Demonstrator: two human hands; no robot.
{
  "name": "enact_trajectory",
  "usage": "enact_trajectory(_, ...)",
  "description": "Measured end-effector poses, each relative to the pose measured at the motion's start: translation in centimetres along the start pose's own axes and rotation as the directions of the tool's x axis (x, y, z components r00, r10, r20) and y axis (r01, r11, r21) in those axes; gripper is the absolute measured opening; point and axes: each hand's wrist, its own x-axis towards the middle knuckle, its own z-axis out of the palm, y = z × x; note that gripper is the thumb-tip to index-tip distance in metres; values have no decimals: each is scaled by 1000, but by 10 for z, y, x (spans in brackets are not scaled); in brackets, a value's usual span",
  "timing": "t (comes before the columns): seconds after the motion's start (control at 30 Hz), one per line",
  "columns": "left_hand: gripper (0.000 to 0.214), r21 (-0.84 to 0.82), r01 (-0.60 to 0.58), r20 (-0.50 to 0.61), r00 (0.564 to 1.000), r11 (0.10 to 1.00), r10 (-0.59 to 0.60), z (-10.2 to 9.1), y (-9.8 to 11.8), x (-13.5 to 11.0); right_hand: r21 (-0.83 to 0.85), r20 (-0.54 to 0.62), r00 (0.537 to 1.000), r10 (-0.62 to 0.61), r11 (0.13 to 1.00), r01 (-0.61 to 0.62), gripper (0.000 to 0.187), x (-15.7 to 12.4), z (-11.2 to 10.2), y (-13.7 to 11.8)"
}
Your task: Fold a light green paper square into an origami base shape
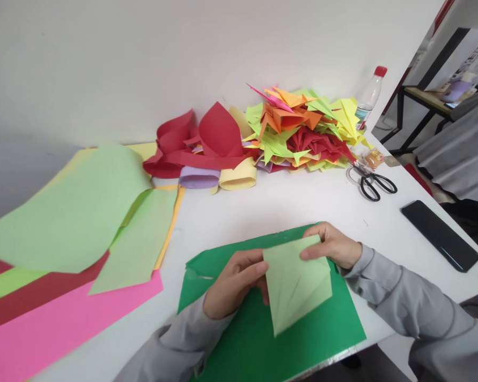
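Observation:
Between my two hands is a folded light green paper (297, 289), roughly square, with crease lines fanning from its lower corner. My left hand (239, 281) pinches its left edge, thumb on top and fingers behind. At the upper right corner my right hand (332, 246) grips it, thumb on the front face. The paper is held above a dark green sheet (239, 339) that lies at the table's front edge. The fingers behind the paper are partly hidden.
Coloured sheets (83, 323) are stacked at left, a large light green sheet (75, 212) on top. Rolled red paper (219, 132) and a pile of folded paper pieces (302, 127) line the wall. Scissors (372, 183), a bottle (369, 98) and a black phone (440, 233) are at right.

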Motion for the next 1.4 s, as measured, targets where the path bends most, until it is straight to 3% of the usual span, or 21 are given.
enact_trajectory(0.1, 32, 107, 2, -55, 998, 994, 4, 3, 2, 1, -206, 146, 985, 93, 977, -62, 26, -3, 3, -2)
enact_trajectory(0.17, 28, 195, 7, -19, 1000, 981, -4, 7, 5, 1, -328, 188, 975, 114, 943, -47, 25, -5, 7, -3)
enact_trajectory(0.3, 26, 321, -42, 10, 999, 946, 41, 14, 5, 1, -477, 159, 987, 33, 878, 47, 23, -7, 14, -4)
enact_trajectory(0.47, 21, 410, -90, -1, 995, 908, 99, 16, -2, 2, -529, 90, 991, -98, 838, 131, 14, -6, 18, -1)
enact_trajectory(0.8, 21, 478, -77, 5, 996, 875, 84, 17, -4, 3, -514, 34, 989, -146, 846, 142, 11, -7, 21, 6)
enact_trajectory(0.93, 23, 473, -39, -25, 998, 880, 57, 16, -3, 3, -483, 39, 993, -113, 868, 118, 15, -6, 18, 6)
enact_trajectory(1.2, 24, 401, 10, -86, 996, 916, 27, 16, 1, 3, -317, 65, 998, -23, 948, 43, 25, -2, 14, 5)
enact_trajectory(1.4, 23, 370, -18, -138, 988, 929, 74, 14, 1, 4, -131, 61, 997, -57, 989, 65, 24, -2, 13, 1)
